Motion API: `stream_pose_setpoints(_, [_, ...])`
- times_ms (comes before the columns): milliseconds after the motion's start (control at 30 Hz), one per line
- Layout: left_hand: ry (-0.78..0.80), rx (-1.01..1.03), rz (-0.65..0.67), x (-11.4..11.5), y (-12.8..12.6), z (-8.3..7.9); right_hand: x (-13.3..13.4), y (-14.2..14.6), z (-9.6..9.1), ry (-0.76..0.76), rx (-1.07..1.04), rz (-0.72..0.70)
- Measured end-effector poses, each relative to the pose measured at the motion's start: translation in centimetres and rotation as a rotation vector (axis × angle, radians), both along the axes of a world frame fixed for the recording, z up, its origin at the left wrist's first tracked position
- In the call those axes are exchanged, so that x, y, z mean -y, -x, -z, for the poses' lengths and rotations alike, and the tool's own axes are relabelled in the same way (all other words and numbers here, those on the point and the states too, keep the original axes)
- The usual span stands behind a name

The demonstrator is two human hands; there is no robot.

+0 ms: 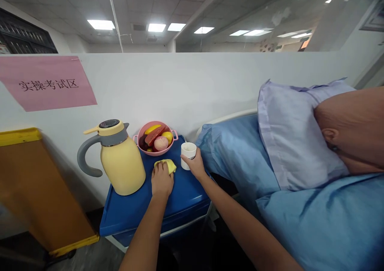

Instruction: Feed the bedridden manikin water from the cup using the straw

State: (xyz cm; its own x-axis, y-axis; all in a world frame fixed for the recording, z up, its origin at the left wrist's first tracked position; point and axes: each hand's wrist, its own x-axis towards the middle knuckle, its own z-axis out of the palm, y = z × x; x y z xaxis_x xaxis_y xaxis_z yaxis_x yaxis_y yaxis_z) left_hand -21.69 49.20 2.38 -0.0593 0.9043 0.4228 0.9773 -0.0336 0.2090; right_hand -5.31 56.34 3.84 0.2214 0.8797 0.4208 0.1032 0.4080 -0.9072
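Observation:
On the blue top of a bedside cabinet (186, 195), my left hand (162, 181) presses a yellow cloth (170, 165), its fingers curled over it. To the right, my right hand (196, 165) wraps round a white paper cup (186, 161) that stands upright at the cabinet's right side. Left of the cloth is a pale yellow thermos jug (123, 167) with a grey handle. Behind the cloth sits a pink bowl (144, 131) filled with several fruits, some of which look like models. The cup's contents cannot be made out.
To the right is a bed with blue bedding (234, 143), a pale lilac pillow (279, 123) and a manikin-like head (354, 127). A brown and yellow cart (42, 191) stands at left. A white wall (195, 83) with a pink sign (51, 83) rises behind.

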Motion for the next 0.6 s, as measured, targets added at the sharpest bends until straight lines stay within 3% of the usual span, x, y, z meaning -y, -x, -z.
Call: stream_pose_setpoints(600, [0.016,0.019,0.006,0.5,0.32,0.48,-0.29,-0.62,0.85,0.039,0.074,-0.107])
